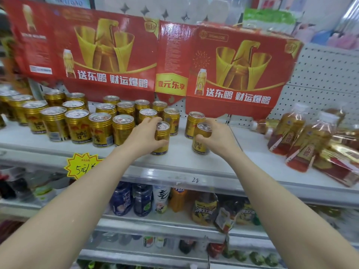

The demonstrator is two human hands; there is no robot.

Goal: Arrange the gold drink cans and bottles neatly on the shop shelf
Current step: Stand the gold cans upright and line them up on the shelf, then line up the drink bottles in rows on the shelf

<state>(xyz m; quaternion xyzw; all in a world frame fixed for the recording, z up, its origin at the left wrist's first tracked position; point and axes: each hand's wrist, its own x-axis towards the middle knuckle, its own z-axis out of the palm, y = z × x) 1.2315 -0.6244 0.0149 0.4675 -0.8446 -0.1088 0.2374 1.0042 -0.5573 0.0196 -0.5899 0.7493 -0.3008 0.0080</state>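
Note:
Several gold drink cans (77,125) stand in rows on the left of the white shelf (180,158). My left hand (144,133) grips one gold can (162,139) standing near the shelf's front. My right hand (217,137) grips another gold can (200,146) to its right. A single can (193,124) stands just behind that one. Several gold bottles with red bases (303,136) lie tipped and leaning at the right end of the shelf.
Red and gold cardboard display panels (233,65) hang over the back of the shelf against white pegboard (320,78). A yellow price star (81,166) sticks to the shelf edge. Lower shelves hold assorted drink bottles (159,199).

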